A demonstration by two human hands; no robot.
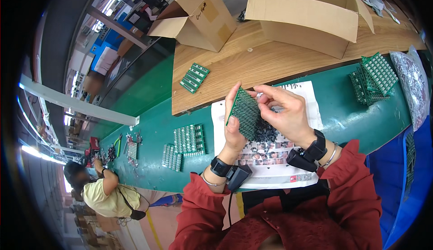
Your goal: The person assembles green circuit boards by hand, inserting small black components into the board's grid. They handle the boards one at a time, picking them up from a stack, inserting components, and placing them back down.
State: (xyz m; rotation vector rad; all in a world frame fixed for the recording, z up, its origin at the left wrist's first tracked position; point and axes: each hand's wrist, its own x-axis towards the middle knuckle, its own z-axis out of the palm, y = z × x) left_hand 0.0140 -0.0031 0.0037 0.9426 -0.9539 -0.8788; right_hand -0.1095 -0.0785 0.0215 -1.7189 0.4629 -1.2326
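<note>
A green circuit board panel [246, 114], covered in rows of small parts, is held tilted up in my left hand [233, 135], thumb on its near face and fingers behind its edge. My right hand [288, 114] is close to the panel's upper right edge, its thumb and fingers drawn together in a pinch. A tiny whitish spot shows at those fingertips, too small to name. Below the panel, a heap of small black parts [267, 134] lies on a printed paper sheet [304, 178], partly hidden by the panel and my hands.
More panels [189, 140] lie left on the green table [216, 163]; another panel [195, 77] rests on the wooden board [225, 67]. Stacked panels [379, 75] and a plastic bag [411, 83] sit right. Two cardboard boxes [302, 22] stand behind. A co-worker [108, 196] works far left.
</note>
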